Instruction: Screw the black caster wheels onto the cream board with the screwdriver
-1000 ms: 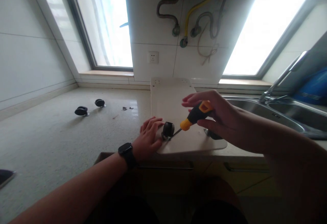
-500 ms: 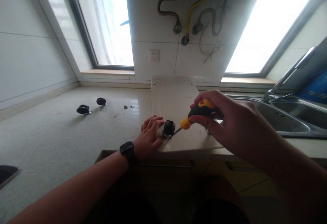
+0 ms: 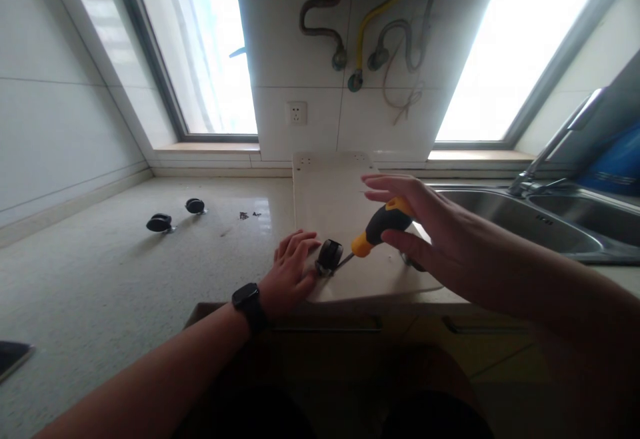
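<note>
My left hand (image 3: pixel 293 269), with a black watch on its wrist, lies on the near left part of a white board (image 3: pixel 330 192). Its fingers are stretched out and apart, close beside a black caster wheel (image 3: pixel 330 254) standing on the board. In my right hand (image 3: pixel 425 219) is a yellow and black screwdriver (image 3: pixel 383 229), tilted, its handle between thumb and palm while the fingers are raised. The screwdriver's tip meets the caster's base; the screw there is too small to make out. Behind my right hand, another caster (image 3: pixel 411 262) on the board is partly hidden.
Two loose casters, one nearer (image 3: pixel 159 223) and one farther (image 3: pixel 195 206), lie on the speckled counter (image 3: pixel 100 292) with small piles of screws (image 3: pixel 243 215). A steel sink (image 3: pixel 505 219) with a faucet (image 3: pixel 530 175) is at right. Dark object (image 3: pixel 13 357) at left edge.
The fingers of my right hand have loosened and straightened away from the screwdriver handle. The tip stays at the caster's base. My left hand keeps its place; the view has shifted slightly.
</note>
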### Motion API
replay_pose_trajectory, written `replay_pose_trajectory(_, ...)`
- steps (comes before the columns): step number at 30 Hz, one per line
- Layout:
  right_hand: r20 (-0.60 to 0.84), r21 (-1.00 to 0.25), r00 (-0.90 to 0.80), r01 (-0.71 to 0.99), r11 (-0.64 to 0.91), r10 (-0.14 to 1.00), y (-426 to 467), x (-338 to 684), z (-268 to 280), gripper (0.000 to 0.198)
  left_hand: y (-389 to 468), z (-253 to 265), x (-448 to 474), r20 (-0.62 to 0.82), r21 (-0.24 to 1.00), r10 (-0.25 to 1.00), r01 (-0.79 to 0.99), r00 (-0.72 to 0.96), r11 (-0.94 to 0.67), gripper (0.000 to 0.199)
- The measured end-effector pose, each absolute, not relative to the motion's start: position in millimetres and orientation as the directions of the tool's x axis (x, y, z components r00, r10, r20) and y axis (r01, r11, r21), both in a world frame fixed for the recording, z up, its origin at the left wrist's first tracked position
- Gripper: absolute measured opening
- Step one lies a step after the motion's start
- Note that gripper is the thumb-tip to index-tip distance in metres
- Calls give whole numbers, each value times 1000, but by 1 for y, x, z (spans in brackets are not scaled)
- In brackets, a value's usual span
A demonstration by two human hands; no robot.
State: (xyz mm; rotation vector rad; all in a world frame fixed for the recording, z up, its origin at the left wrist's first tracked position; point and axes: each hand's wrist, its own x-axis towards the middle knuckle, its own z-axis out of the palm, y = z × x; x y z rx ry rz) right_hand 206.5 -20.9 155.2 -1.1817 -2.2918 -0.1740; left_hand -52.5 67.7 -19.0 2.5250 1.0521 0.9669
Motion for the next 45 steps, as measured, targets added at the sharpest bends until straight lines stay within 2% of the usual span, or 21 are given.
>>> replay_pose_trajectory(2,449,-265,-502,715,647,739,-18,209,157,45,67,-18,-52,470,455,711,546,523,-703,51)
replay_pose_trajectory(4,430,-312,-500,699,643,752,-20,206,159,33,67,-17,-52,463,463,717,547,522,-697,51)
replay_pose_trajectory(9,545,-194,-417,781,593,727,-31,186,160,25,67,-17,-52,467,462,709,538,529,-705,56)
replay_pose_trajectory(14,672,-134,-281,864,486,685,-36,177,153,29,67,-18,-53,472,455,708,542,526,-706,51)
replay_pose_trajectory(18,750,-54,-235,910,411,619,-38,174,148,35,66,-18,-52,476,453,708,545,522,-706,52)
replay_pose_trajectory(21,741,-58,-223,918,392,633,-38,172,147,36,65,-17,-52,476,458,713,547,515,-701,53)
replay_pose_trajectory(23,702,-106,-227,904,414,675,-36,174,147,35,65,-17,-51,471,460,717,550,515,-697,54)
replay_pose_trajectory(26,622,-153,-332,837,525,710,-29,185,150,37,65,-15,-51,468,460,716,549,518,-698,53)
replay_pose_trajectory(29,506,-110,-553,720,686,662,-25,198,155,43,66,-13,-52,461,462,716,547,525,-698,52)
replay_pose_trajectory(32,417,-152,-632,660,736,653,-25,203,162,30,66,-12,-51,455,459,717,551,528,-697,50)
replay_pose_trajectory(36,428,-173,-560,720,672,710,-28,195,168,19,66,-14,-51,462,450,714,555,526,-700,48)
replay_pose_trajectory(41,499,-130,-422,827,547,757,-32,185,166,25,66,-17,-52,478,456,707,540,521,-707,55)
replay_pose_trajectory(45,580,-106,-333,874,474,743,-35,183,159,32,65,-18,-52,483,455,707,541,517,-707,56)
